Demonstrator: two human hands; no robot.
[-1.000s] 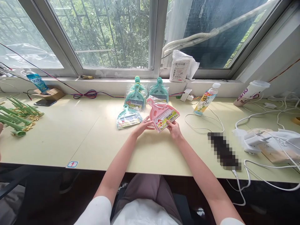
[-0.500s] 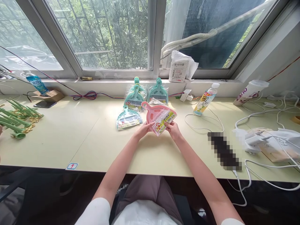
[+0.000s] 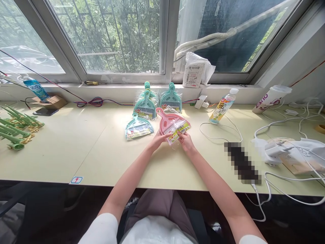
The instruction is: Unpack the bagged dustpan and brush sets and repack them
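Near the centre of the frame, my left hand (image 3: 159,139) is pinching the lower left edge of a bagged pink dustpan set (image 3: 167,119), while my right hand (image 3: 187,141) is pinching its lower right edge, thumb on the printed label (image 3: 183,128). The handle is pointing toward the upper left; I cannot tell whether the lower edge is touching the table (image 3: 109,159). For good control, both hands should be pressing lightly and evenly: hard pressure would likely be creasing the film or the label. Gripping the stiff pan rim seems safer than gripping loose film. Left of centre, a bagged teal set (image 3: 138,127) is lying just beside my left hand, so any turn should be allowing clearance there. Behind, a teal stack (image 3: 145,105) and another teal set (image 3: 171,99) are occupying the table's back edge; bumping them could be shifting them. Farther, right of upper centre, a white package (image 3: 194,73) is resting on the sill (image 3: 122,88).
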